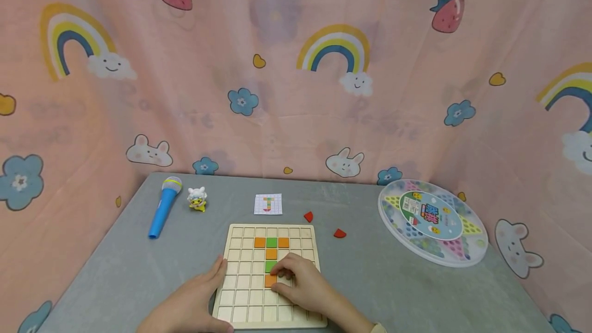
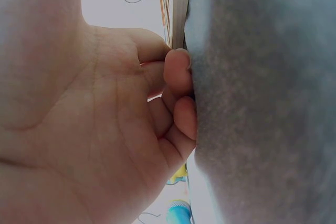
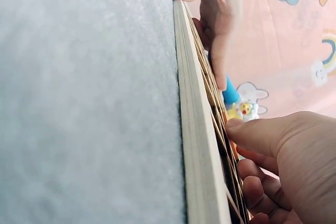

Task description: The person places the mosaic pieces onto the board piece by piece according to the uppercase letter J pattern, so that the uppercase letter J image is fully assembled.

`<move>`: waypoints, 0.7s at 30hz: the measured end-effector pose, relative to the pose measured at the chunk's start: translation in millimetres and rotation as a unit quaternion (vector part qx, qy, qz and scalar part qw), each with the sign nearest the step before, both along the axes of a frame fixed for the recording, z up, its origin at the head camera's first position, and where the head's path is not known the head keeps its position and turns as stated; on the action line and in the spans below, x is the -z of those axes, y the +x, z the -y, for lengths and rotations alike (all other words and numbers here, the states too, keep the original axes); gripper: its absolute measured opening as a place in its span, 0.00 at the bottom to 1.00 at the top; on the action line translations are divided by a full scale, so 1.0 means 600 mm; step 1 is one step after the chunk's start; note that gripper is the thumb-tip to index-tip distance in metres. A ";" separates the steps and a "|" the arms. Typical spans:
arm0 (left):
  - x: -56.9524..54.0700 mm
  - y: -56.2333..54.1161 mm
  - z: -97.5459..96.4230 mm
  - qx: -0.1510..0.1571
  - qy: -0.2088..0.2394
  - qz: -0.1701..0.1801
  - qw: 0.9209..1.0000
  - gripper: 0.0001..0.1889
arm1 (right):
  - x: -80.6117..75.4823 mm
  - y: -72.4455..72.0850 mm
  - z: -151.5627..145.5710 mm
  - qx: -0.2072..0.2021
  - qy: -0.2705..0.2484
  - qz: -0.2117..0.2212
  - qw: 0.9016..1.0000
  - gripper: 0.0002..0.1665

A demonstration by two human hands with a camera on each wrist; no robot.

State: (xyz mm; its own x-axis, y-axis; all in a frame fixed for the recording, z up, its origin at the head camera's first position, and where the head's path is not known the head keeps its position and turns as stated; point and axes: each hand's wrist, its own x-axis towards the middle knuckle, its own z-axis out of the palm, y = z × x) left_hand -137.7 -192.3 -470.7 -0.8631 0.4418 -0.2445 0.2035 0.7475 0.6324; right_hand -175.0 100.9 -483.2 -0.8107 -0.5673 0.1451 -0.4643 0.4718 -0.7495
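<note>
Card [image 1: 268, 204] behind grid board [image 1: 256, 268], microphone [image 1: 163, 209] left

- Round game box [image 1: 432, 240]: large Chinese characters [image 1: 430, 214] in red and dark blue stand on its oval centre label; they are too small and slanted to read with certainty.
- Same box: a small white label [image 1: 409, 206] carries fine print, illegible.
- Small card [image 1: 278, 204]: a figure of coloured squares, shaped like a capital J.
- Wooden board [image 1: 240, 271]: the coloured tiles [image 1: 271, 254] on it make a shape like a capital T.
- No numbers or brand names are readable.
</note>
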 end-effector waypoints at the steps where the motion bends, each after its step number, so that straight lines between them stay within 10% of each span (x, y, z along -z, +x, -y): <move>1: 0.000 0.000 0.000 -0.001 0.002 0.001 1.000 0.71 | -0.001 0.000 0.000 0.000 0.001 -0.001 1.000 0.09; 21: 0.008 -0.002 0.007 0.030 0.010 -0.027 0.999 0.70 | -0.023 -0.015 -0.020 0.006 -0.052 -0.037 0.998 0.11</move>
